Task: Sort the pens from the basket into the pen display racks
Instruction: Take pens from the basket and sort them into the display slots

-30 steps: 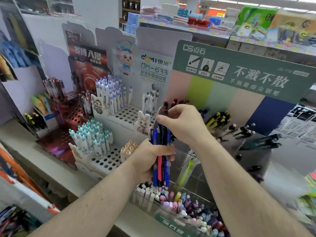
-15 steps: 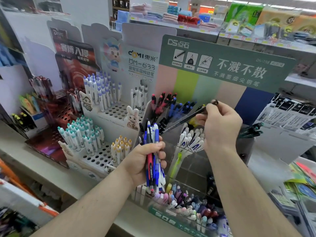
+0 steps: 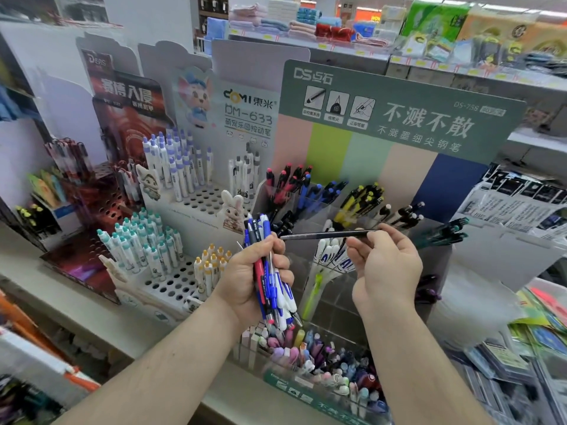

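Head view: at frame center my left hand is gripping the pen bundle upright, keeping spares ready. My right hand is pinching 1 black pen level, probably for the clear rack just above.

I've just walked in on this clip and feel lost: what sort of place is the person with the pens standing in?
Most likely a shop's stationery aisle. Branded cardboard pen display racks stand in a row on a shelf, a green header sign advertises pens, and shelves behind hold folded towels with price labels. The left hand grips a bunch of pens.
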Demonstrator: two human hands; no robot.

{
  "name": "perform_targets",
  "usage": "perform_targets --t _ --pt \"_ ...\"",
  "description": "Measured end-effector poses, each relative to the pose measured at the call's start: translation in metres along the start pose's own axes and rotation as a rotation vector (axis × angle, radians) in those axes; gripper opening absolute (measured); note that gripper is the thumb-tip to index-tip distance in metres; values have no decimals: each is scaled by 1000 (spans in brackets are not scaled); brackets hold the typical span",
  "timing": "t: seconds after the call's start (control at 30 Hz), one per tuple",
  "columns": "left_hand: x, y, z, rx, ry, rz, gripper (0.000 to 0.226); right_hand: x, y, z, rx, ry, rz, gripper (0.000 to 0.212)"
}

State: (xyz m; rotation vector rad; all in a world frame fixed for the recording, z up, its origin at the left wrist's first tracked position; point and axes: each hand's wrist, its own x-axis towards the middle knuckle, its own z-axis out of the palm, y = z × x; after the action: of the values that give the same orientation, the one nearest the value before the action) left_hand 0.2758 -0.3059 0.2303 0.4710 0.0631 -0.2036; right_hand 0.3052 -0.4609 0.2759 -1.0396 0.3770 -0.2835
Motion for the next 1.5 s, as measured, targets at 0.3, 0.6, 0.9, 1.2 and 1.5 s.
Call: perform_targets --t 0.3,0.6,0.9,1.2,1.5 --pt "0 9 -9 -41 -34 -10 24 -8 12 6 -16 -34 19 18" --pt "-5 21 -20 -98 -64 21 56 -5 0 27 -151 -152 -489 23" --pt "-16 26 -22 21 51 63 22 18 36 57 -684 -345 -984 24" --pt "-23 27 -21 124 49 87 22 18 49 77 -1543 -570 -1017 35" --pt "-23 22 -17 338 101 87 21 -10 29 66 -1118 -583 -693 29"
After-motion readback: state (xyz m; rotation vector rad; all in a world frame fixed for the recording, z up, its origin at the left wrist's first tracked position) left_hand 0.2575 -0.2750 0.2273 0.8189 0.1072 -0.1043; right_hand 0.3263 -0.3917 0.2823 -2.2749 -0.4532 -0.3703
